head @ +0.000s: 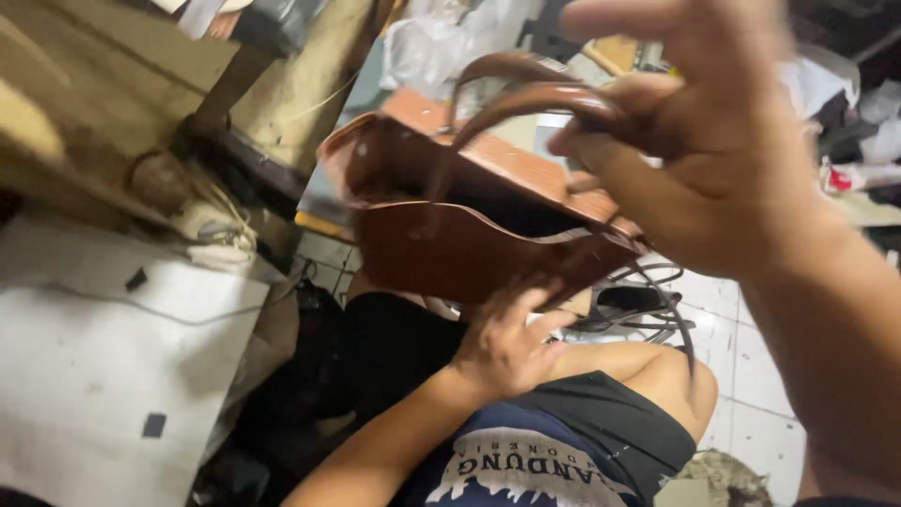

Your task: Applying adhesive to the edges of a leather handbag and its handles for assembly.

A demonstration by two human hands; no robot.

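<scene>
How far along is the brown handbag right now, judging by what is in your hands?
Done: the brown handbag looks assembled, with both handles attached and its mouth open. In hand: the right hand grips the handles from above, and the left hand presses against the bag's lower front. Left: cannot tell; the view is blurred, so seams, edges and the inside are not readable.
</scene>
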